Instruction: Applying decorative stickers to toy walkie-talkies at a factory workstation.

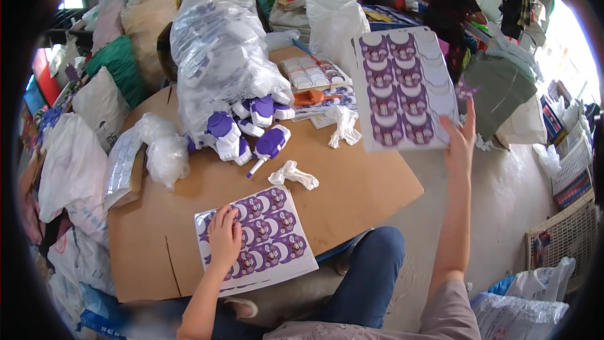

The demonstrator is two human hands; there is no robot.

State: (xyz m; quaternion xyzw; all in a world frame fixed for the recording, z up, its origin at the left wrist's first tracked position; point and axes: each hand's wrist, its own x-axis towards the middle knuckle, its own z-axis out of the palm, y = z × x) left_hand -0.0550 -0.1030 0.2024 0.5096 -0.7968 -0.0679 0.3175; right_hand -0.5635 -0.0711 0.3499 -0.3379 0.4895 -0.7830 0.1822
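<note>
Left hand [224, 234] lying flat with fingers spread on a purple sticker sheet [264, 239] on the brown cardboard table [352, 182], right hand [459, 141] holding up a second sticker sheet [402, 88] by its edge, purple and white toys [251, 132] spilling from a clear bag [217, 50] nearby

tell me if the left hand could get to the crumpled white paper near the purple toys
Probably yes: the left hand rests on the sticker sheet, and only bare cardboard tabletop lies between it and the crumpled white paper.
</note>
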